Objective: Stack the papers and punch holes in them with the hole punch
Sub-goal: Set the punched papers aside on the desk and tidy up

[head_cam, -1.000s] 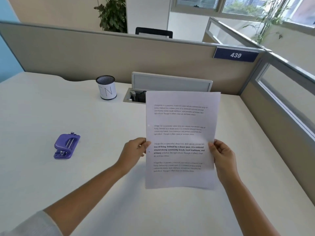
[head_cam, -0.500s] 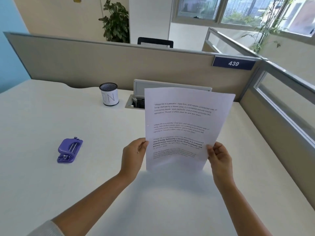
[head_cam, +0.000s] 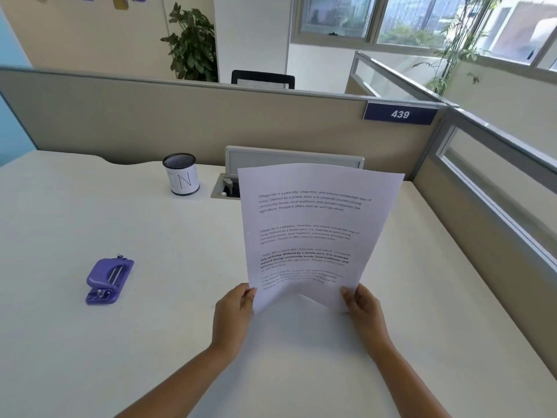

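White printed papers (head_cam: 313, 224) stand nearly upright above the white desk (head_cam: 90, 357), bottom edge bowed upward between my hands. My left hand (head_cam: 233, 315) pinches the lower left corner and my right hand (head_cam: 363, 312) pinches the lower right corner. How many sheets are in the stack I cannot tell. A purple hole punch (head_cam: 108, 280) lies flat on the desk well to the left of my left hand, untouched.
A mesh pen cup (head_cam: 180, 174) marked "IN" stands at the back of the desk beside an open cable hatch (head_cam: 224, 188). Beige cubicle partitions (head_cam: 180, 122) close the back and the right side, with a "439" plate (head_cam: 399, 114).
The papers have tipped from lying slanted toward me to nearly upright, and my hands slid down to the bottom corners. The camera view has tilted upward.
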Available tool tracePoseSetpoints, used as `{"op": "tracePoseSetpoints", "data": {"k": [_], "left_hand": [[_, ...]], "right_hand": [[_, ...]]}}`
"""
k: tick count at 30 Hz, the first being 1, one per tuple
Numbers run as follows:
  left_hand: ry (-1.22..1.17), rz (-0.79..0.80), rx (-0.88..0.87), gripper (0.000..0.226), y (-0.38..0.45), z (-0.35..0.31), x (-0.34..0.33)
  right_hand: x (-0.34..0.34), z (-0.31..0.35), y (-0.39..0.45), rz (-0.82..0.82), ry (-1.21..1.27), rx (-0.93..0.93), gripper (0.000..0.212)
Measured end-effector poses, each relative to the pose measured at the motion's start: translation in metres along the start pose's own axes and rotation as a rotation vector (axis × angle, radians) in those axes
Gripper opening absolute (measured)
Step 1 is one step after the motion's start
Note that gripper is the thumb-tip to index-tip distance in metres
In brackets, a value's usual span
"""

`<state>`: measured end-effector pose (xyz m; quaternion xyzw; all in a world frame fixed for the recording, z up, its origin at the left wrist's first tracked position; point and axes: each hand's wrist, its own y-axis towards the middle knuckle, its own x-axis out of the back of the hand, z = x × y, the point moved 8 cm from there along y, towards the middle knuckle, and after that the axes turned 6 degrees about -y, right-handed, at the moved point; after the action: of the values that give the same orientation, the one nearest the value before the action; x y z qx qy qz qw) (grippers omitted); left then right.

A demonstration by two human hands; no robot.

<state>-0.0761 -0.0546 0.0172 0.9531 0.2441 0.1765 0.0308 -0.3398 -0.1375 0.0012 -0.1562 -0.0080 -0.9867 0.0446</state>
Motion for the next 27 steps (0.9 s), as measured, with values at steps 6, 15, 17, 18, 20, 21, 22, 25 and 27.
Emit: {"op": "tracePoseSetpoints", "data": {"k": [6,15,17,18,20,21,22,25,27], "left_hand": [[-0.014,0.068,0.054,0.018,0.009,-0.003,-0.022],[-0.018,0.478,0.01,0.072,-0.016,-0.045,-0.137],[0.107,0.584,-0.04,0.072,-0.018,-0.05,-0.159],[0.218,0.629,-0.067,0.073,-0.018,-0.05,-0.168],[0.423,0.691,-0.114,0.07,-0.015,-0.049,-0.183],[0.485,0.718,-0.144,0.068,-0.013,-0.051,-0.19],[0.521,0.746,-0.178,0.065,-0.012,-0.053,-0.197],[0.605,0.823,-0.284,0.064,-0.011,-0.06,-0.216],[0.669,0.886,-0.343,0.065,-0.012,-0.062,-0.23]], "right_hand": [[0.03,-0.01,-0.004,-0.228,-0.172,0.009,0.015],[0.122,-0.032,-0.002,-0.55,-0.26,-0.145,0.028],[0.146,-0.038,0.001,-0.606,-0.304,-0.182,0.029],[0.157,-0.041,0.002,-0.633,-0.329,-0.197,0.029],[0.178,-0.046,0.006,-0.676,-0.365,-0.207,0.03],[0.186,-0.048,0.008,-0.693,-0.376,-0.212,0.03],[0.194,-0.05,0.01,-0.709,-0.384,-0.221,0.03],[0.212,-0.058,0.019,-0.737,-0.414,-0.233,0.03],[0.223,-0.063,0.026,-0.734,-0.437,-0.242,0.029]]}}
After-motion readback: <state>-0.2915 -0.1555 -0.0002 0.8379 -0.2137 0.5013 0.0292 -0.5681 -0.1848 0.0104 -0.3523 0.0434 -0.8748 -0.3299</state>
